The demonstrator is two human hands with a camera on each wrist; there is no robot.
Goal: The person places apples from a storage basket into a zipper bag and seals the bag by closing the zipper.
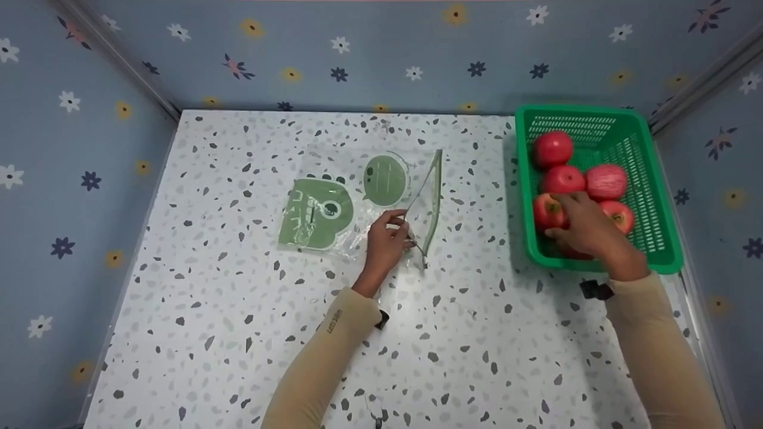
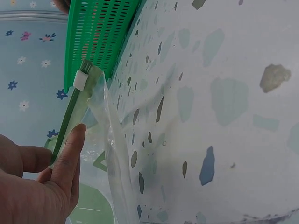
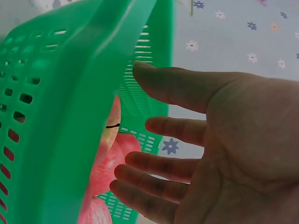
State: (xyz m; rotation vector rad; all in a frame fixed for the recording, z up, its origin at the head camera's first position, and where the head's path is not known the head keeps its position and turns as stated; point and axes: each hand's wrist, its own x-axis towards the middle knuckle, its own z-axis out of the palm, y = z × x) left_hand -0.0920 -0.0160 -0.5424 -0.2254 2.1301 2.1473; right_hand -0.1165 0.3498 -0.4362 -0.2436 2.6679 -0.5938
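Observation:
My left hand [image 1: 384,243] pinches the open-mouth edge of a clear slider zip bag [image 1: 322,217] with green cartoon prints, which lies flat on the table. In the left wrist view, thumb and fingers hold the green zip strip [image 2: 67,122], and a white slider [image 2: 80,80] sits near its end. My right hand [image 1: 587,229] reaches into a green plastic basket [image 1: 670,241], over the red apples at its near side. Its thumb and fingers are spread beside the near-left apple [image 1: 543,213]. In the right wrist view the fingers are nearly straight, with nothing between them.
Several more apples, such as one at the back [image 1: 553,148] and one at the right [image 1: 607,182], lie in the basket. A speckled white table [image 1: 238,333] bears everything. Blue flowered panels [image 1: 381,53] border it at the back and sides.

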